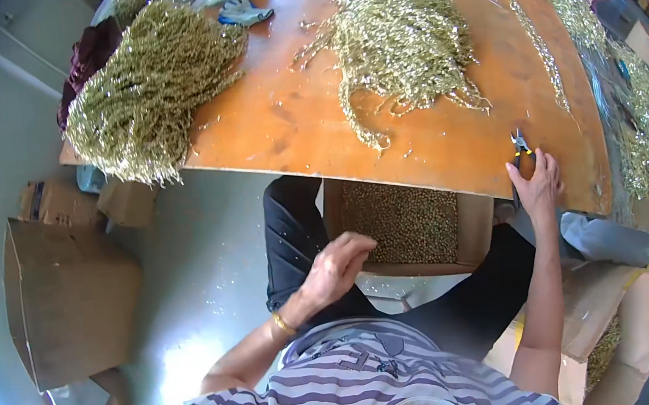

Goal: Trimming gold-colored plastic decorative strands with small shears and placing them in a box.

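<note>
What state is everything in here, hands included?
Right hand: closed around the pliers
Pliers: held; too small to tell whether open
Left hand: half curled; unclear whether empty
Left gold bundle: heaped, overhanging the table
Middle gold bundle: heaped, strands straggling
Box between the legs: open, gold pieces inside
Glove: unworn

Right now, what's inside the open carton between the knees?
The carton holds many small, gold-coloured, bead-like pieces. Anything beneath their top layer is covered. The tabletop hides the far side, and the left hand overlaps the near-left corner.
</note>
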Available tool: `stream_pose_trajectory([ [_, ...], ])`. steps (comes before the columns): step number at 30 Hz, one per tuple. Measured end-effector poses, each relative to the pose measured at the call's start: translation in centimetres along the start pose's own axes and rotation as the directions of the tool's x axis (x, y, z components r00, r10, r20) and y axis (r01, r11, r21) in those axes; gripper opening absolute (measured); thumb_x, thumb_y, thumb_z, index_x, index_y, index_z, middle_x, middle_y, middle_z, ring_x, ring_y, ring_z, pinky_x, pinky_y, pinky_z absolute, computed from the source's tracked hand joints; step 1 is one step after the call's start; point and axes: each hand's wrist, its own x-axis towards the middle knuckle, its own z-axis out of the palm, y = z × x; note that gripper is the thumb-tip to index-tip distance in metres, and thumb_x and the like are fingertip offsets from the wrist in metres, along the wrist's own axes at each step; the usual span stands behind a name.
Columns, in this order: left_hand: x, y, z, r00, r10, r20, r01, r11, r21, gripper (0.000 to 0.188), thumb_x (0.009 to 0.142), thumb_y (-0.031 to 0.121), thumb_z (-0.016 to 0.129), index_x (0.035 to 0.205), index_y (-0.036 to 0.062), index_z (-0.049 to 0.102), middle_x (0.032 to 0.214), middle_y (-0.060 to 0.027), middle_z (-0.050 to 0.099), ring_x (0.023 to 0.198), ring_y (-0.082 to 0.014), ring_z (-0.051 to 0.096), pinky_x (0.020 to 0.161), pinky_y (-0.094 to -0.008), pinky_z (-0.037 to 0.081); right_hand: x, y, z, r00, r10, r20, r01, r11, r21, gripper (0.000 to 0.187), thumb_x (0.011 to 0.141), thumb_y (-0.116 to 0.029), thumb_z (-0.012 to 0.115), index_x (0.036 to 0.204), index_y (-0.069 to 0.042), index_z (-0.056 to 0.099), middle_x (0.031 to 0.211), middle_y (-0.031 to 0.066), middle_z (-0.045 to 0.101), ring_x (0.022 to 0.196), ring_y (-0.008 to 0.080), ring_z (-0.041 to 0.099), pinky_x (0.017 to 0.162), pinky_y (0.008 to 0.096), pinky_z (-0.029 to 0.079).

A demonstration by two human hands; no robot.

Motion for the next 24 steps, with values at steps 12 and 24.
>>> stream_pose_trajectory([
  [12,14.1,-5.5,-4.5,0.908,0.412,-0.081,-0.304,0.777,0.551,0.025,0.073,0.010,0.060,0.097,0.0080,0.056,0.106,-0.0077,0.052,0.107,-0.0271,0.044,0.088,-0.0369,0.036,-2.4,0.3,-0.5,0.998,0.056,-0.029,-0.053,0.995,0.086,0.055,0.077,-0.037,0.054,0.120,-0.005,0.044,0.109,0.0141,0.047,0.104,0.0314,0.044,0.086,0.0469,0.035],
  [24,6.0,-5.3,-11.8,0.995,0.067,-0.074,-0.033,0.920,0.391,0.012,0.073,0.001,0.052,0.084,0.0033,0.053,0.097,-0.0092,0.057,0.097,-0.0278,0.053,0.082,-0.0346,0.044,-17.6,-3.1,-0.5,0.713,-0.031,0.701,-0.639,-0.441,0.630,0.032,0.084,-0.026,0.049,0.108,-0.005,0.050,0.092,0.0057,0.056,0.083,0.0138,0.053,0.067,0.0270,0.043],
])
